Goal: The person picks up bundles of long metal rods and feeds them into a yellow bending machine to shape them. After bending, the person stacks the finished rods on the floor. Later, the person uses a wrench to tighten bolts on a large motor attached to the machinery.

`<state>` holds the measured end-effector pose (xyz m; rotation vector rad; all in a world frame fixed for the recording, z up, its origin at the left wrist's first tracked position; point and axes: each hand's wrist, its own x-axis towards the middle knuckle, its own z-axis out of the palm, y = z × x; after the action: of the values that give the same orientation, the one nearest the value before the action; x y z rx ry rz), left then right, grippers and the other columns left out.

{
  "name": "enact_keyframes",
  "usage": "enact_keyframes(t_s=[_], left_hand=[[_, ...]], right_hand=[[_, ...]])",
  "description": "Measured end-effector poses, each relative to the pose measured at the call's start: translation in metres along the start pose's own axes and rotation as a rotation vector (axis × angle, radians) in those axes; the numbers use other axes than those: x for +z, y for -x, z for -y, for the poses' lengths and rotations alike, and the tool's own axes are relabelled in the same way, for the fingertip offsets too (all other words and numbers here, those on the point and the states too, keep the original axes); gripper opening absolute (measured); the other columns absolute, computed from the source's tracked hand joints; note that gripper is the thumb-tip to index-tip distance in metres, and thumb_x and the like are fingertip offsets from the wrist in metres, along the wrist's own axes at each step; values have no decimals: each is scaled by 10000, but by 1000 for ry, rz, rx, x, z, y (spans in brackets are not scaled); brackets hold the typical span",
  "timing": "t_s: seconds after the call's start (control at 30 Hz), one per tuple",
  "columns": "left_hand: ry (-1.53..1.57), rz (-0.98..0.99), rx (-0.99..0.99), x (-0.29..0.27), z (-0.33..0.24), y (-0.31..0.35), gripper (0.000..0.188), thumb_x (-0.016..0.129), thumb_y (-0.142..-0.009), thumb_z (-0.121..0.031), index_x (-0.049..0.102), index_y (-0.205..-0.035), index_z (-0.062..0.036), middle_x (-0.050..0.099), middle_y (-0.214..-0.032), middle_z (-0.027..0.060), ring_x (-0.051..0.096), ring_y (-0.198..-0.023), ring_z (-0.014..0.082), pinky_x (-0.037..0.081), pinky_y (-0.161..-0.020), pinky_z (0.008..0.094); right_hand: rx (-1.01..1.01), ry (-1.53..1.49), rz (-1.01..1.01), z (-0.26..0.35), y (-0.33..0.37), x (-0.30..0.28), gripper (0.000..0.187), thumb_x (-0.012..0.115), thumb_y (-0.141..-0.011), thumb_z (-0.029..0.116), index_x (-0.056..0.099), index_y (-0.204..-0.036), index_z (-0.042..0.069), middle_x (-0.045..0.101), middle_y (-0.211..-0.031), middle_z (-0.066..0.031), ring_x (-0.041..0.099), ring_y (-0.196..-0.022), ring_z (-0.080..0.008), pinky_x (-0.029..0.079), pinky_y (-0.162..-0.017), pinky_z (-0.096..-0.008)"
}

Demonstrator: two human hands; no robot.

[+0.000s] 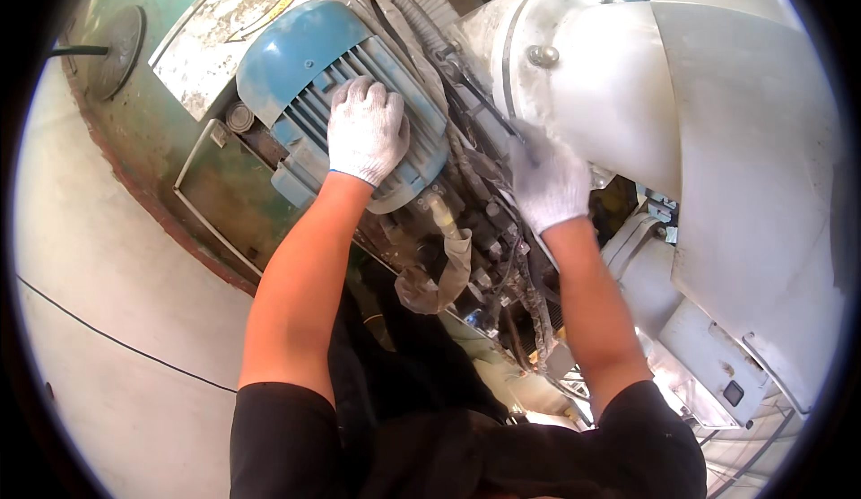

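Observation:
My left hand [366, 131], in a white knit glove, presses on the finned side of a blue electric motor [300, 46]. Its fingers are curled against the cooling fins. In a matching glove, my right hand [552, 176] is smeared by motion beside a large white rounded housing [619, 95]. Its fingers blur into a dark patch near a thin dark bar [484, 95], and whether they grip it is unclear. Between the hands run grimy cables and hoses [475, 167]. A tape-wrapped conduit [448, 270] curves down from the motor's lower end.
A dirty white panel [229, 33] lies behind the motor, over a worn green surface [211, 185]. At left, a round dark disc [117, 51] has a rod attached. A white metal box [713, 364] stands at lower right. A thin black cable [126, 342] crosses the pale floor.

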<state>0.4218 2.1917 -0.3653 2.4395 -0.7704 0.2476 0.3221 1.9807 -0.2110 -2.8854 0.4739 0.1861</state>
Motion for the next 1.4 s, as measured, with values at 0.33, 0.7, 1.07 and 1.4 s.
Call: enact_keyframes(t_s=[0.33, 0.7, 1.07, 1.4], left_hand=[[20, 31, -3, -1, 2, 0, 192, 776, -776, -158, 695, -922, -64, 680, -1031, 129, 646, -1201, 369, 515, -1066, 540], [29, 53, -9, -2, 4, 0, 170, 772, -776, -157, 687, -892, -65, 674, -1005, 137, 653, -1176, 378, 514, -1067, 544], [24, 40, -6, -3, 2, 0, 210, 788, -753, -153, 703, -923, -62, 684, -1064, 137, 648, -1197, 374, 510, -1074, 540], [5, -22, 32, -1, 3, -3, 211, 778, -731, -128, 670, -898, -59, 671, -1057, 143, 649, -1170, 386, 520, -1025, 562]], right_hand=[[-76, 372, 246, 23, -65, -27, 297, 591, -1068, 343, 778, -1234, 183, 769, -914, -231, 745, -892, -466, 584, -856, -586], [-122, 437, 291, 39, -79, -28, 280, 562, -1080, 310, 759, -1199, 151, 776, -1011, -227, 744, -965, -466, 579, -894, -583], [120, 330, 288, 45, -50, -7, 229, 601, -1064, 261, 731, -1070, 72, 784, -945, -254, 784, -932, -461, 610, -882, -572], [65, 132, -130, 12, 8, 95, 209, 667, -1069, 283, 620, -956, 113, 695, -718, -157, 737, -635, -391, 609, -578, -469]])
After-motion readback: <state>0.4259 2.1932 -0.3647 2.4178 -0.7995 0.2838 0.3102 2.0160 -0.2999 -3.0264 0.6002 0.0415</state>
